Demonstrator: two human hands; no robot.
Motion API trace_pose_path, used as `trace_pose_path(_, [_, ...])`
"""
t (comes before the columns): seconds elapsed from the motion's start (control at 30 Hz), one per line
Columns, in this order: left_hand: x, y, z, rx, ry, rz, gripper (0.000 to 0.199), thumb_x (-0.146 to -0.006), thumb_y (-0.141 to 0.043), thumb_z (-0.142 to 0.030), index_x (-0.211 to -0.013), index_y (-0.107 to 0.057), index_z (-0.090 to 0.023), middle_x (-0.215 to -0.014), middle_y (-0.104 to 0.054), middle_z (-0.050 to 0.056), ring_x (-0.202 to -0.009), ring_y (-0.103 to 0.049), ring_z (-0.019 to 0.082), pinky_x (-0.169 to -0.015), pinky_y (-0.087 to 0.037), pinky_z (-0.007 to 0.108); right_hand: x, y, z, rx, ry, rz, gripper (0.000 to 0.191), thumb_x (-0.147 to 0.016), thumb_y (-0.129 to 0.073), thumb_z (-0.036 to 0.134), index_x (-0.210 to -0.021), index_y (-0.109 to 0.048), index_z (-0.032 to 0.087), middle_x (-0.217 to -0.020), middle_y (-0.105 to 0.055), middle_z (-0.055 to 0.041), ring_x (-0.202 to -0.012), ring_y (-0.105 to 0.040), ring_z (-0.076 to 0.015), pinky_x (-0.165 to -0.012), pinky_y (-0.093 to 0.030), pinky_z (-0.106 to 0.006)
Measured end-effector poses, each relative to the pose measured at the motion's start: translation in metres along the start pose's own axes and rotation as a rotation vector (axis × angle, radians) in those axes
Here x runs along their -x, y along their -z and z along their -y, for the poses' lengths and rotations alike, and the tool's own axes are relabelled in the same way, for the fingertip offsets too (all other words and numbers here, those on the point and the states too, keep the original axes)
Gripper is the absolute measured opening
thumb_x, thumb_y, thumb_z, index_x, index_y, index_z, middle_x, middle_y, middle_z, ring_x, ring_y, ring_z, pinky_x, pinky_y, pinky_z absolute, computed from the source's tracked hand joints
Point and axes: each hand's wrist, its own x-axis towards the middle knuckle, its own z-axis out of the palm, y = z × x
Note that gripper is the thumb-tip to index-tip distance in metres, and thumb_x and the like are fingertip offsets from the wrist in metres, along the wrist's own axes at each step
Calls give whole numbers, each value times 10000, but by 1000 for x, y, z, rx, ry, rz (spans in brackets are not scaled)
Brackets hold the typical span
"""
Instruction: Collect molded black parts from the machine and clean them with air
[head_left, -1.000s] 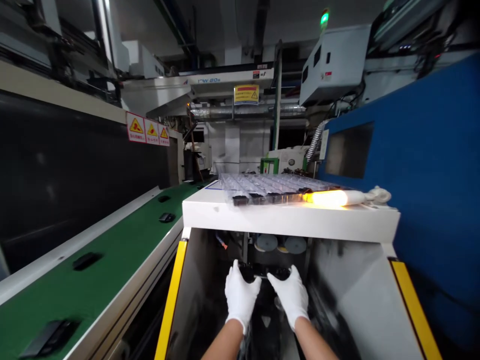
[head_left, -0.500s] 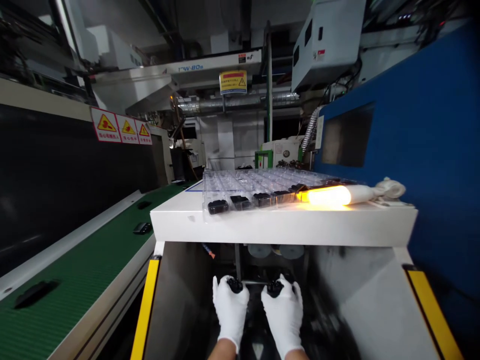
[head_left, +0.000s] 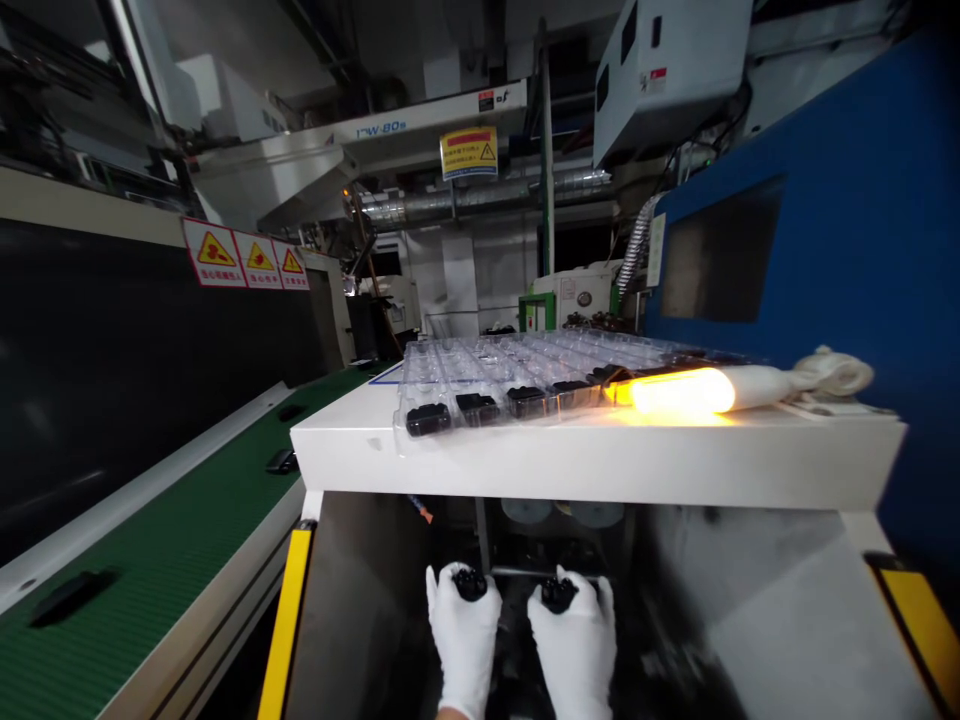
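My left hand [head_left: 466, 632], in a white glove, is closed on a small black part [head_left: 470, 583] at the lower middle. To its right my right hand [head_left: 574, 635], gloved too, grips another black part [head_left: 559, 595]. The two hands are apart, below the front edge of the white table [head_left: 585, 465]. Above them on the tabletop lies a clear plastic tray [head_left: 510, 360] with several black parts in its front row. A glowing lamp [head_left: 682, 391] rests at the tray's front right.
Left of the table runs a green conveyor belt [head_left: 150, 540] carrying several black parts. A blue machine [head_left: 840, 210] stands on the right. Yellow strips run down the table's legs. Grey panels flank the space below the tabletop.
The view has shifted slightly, so the table and lamp appear larger and farther right. Both hands appear a little lower, still holding the black parts.
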Motion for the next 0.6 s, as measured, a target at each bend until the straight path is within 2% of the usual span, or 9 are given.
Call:
trace_pose_path(0.03, [0, 0, 1, -14, -23, 12, 83, -714, -599, -327, -748, -584, -254, -789, -652, 33, -1206, -508, 291, -1062, -409, 446, 0, 0, 0, 7, 48, 4, 297, -714, -610, 367, -923, -679, 168, -946, -729, -140, -1196, -524, -360, -948, -494, -447])
trace_pose_path(0.1, [1, -1, 3, -20, -36, 26, 80, -733, -584, -329, -756, -573, -253, -805, -650, 38, -1233, -482, 298, -1060, -405, 458, -1, 1, 0, -7, 68, 8, 278, -711, -612, 368, -903, -675, 177, -922, -730, -133, -1216, -509, -362, -929, -500, -439])
trace_pose_path(0.2, [2, -1, 2, -11, -21, 31, 77, -755, -557, -308, -702, -531, -258, -742, -621, 17, -1079, -566, 272, -1046, -411, 467, 1, 0, -2, -28, -18, -10, 267, -713, -613, 395, -883, -664, 196, -907, -721, -130, -1221, -504, -374, -851, -525, -426])
trace_pose_path(0.33, [3, 1, -3, -20, -44, 26, 80, -744, -558, -278, -679, -515, -260, -704, -602, 10, -995, -590, 261, -1040, -411, 472, 1, 3, -5, -30, 29, 72, 202, -707, -611, 397, -804, -644, 223, -794, -703, -108, -1205, -520, -366, -892, -503, -424])
trace_pose_path(0.43, [3, 2, -7, -6, -21, -6, 102, -737, -560, -253, -658, -495, -261, -662, -573, -7, -883, -611, 236, -1071, -389, 471, -9, 13, 14, -49, -24, -5, 210, -706, -609, 395, -822, -636, 223, -865, -701, -118, -1160, -547, -360, -842, -517, -416])
trace_pose_path(0.5, [5, 3, -8, -22, -61, -19, 100, -728, -567, -234, -660, -500, -261, -627, -554, -22, -781, -613, 217, -1133, -318, 486, -22, 25, 38, -90, 111, -89, 197, -719, -610, 383, -809, -640, 210, -864, -703, -117, -1123, -568, -346, -935, -483, -451])
trace_pose_path(0.57, [7, 2, -7, -30, -80, -30, 98, -721, -578, -226, -669, -502, -260, -612, -549, -29, -714, -605, 206, -1169, -258, 504, -31, 40, 62, -179, 386, -29, 209, -732, -618, 395, -808, -645, 202, -876, -720, -101, -1055, -606, -322, -1049, -394, -528])
trace_pose_path(0.6, [9, 1, -7, -24, -69, -35, 107, -716, -585, -225, -668, -496, -260, -607, -546, -29, -703, -602, 206, -1171, -251, 515, -31, 47, 71, -238, 431, 30, 236, -729, -626, 414, -831, -651, 203, -896, -725, -104, -1090, -593, -331, -1032, -410, -535])
